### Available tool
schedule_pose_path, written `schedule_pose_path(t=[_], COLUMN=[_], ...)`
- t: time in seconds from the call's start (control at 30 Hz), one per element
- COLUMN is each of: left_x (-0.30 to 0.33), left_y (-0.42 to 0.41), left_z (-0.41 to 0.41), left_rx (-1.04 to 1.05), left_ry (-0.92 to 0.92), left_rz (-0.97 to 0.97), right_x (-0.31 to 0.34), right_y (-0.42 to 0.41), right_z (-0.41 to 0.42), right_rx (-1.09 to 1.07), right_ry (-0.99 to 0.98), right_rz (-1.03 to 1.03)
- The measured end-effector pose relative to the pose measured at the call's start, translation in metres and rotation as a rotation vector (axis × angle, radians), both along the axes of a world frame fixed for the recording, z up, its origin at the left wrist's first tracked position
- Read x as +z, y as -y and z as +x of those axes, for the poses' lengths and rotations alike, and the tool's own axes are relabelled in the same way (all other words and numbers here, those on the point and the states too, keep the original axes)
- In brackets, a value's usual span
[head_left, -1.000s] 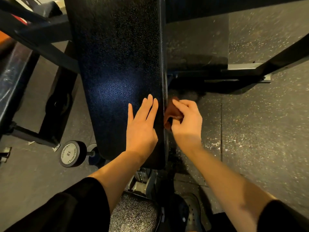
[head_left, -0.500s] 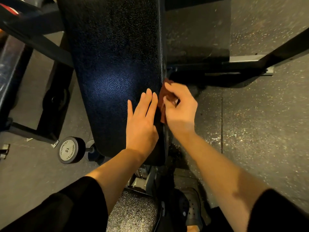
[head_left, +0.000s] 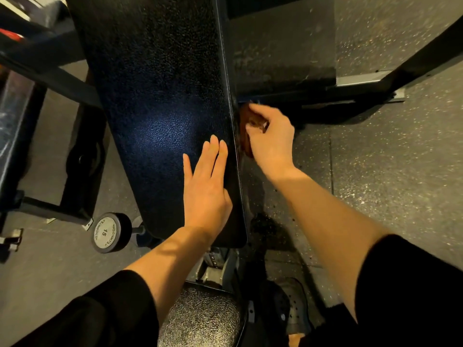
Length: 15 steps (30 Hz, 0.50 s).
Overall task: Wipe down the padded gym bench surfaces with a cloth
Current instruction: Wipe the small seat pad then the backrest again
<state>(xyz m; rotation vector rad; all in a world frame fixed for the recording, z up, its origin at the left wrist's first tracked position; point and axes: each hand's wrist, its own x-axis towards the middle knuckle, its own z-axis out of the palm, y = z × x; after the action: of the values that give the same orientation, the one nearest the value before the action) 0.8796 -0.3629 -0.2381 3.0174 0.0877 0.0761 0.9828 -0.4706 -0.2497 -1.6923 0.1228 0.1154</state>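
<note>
A: Cloth (head_left: 246, 132), brownish, sits bunched against the right side edge of the black padded bench (head_left: 160, 101), about halfway along the pad as the camera sees it.

B: What has it?

A: The right hand (head_left: 271, 137) grips it, fingers curled round the fabric and pressing it onto the pad's edge. Most of the cloth is hidden behind the fingers.

B: And the other one?

A: The left hand (head_left: 205, 186) lies flat on the top surface near the pad's near end, fingers straight and together, thumb tucked toward the right edge, holding nothing.

B: Anything around the bench?

A: A dumbbell (head_left: 110, 232) marked 15 lies on the speckled rubber floor (head_left: 388, 186) at the left, just beside the pad's near corner. A dark metal frame (head_left: 375, 83) runs across the floor on the right. Below the pad's near end there is a second textured pad (head_left: 200, 321), and a dark shoe (head_left: 294, 304) on the floor next to it.
</note>
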Motion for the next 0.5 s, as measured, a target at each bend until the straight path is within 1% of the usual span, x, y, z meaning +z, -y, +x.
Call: schedule_pose_path(t=[0.03, 0.1, 0.13, 0.17, 0.27, 0.37, 0.5], left_x=[0.001, 0.003, 0.003, 0.003, 0.003, 0.003, 0.000], left_y=[-0.001, -0.002, -0.001, -0.001, -0.001, -0.001, 0.004], left_z=[0.000, 0.000, 0.000, 0.000, -0.001, -0.001, -0.001], left_rx=[-0.005, -0.018, -0.019, -0.017, -0.013, -0.024, 0.001], left_ry=[-0.003, -0.011, -0.016, -0.023, -0.035, -0.040, -0.023], left_rz=[0.009, 0.010, 0.002, -0.006, -0.009, 0.002, -0.006], right_x=[0.010, 0.026, 0.028, 0.028, 0.019, 0.012, 0.009], right_y=[0.000, 0.000, -0.001, -0.003, -0.004, 0.002, -0.001], right_z=[0.002, 0.001, 0.001, 0.003, 0.012, 0.006, -0.006], right_rx=[-0.021, 0.022, 0.065, 0.091, 0.078, 0.100, 0.128], right_ry=[0.023, 0.008, 0.008, 0.024, 0.042, -0.036, 0.054], right_rz=[0.098, 0.282, 0.296, 0.247, 0.109, 0.099, 0.068])
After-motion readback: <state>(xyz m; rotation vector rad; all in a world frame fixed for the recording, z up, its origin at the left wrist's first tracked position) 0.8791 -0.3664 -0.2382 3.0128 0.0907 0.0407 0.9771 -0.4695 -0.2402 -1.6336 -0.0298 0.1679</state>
